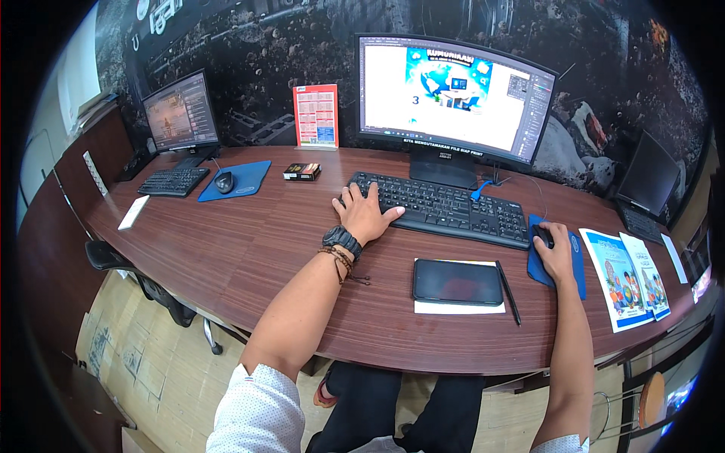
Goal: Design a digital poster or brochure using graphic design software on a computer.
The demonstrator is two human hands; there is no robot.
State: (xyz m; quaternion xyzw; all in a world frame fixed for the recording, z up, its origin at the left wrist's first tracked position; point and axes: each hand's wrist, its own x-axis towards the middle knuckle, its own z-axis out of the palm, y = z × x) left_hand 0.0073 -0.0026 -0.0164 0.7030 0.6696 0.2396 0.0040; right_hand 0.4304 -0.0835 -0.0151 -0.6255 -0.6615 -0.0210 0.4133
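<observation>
My left hand (365,213) rests on the left end of a black keyboard (461,211), fingers spread over the keys, a dark watch and beaded bracelets on its wrist. My right hand (555,249) grips a black mouse (542,234) on a blue mat (576,272). A large monitor (513,106) behind the keyboard displays a blue globe design in an editing program. A blue cable end (477,192) lies at the keyboard's back edge. Below it are a dark phone (457,282) on white paper and a black stylus (507,294).
On the wooden desk (226,241) are a left monitor (175,106), keyboard (172,181), mouse (224,181), small box (301,172), white slab (134,211) and red-bordered card (316,115). At right are printed booklets (615,279) and another screen (646,174). A black chair (166,294) stands under the left side.
</observation>
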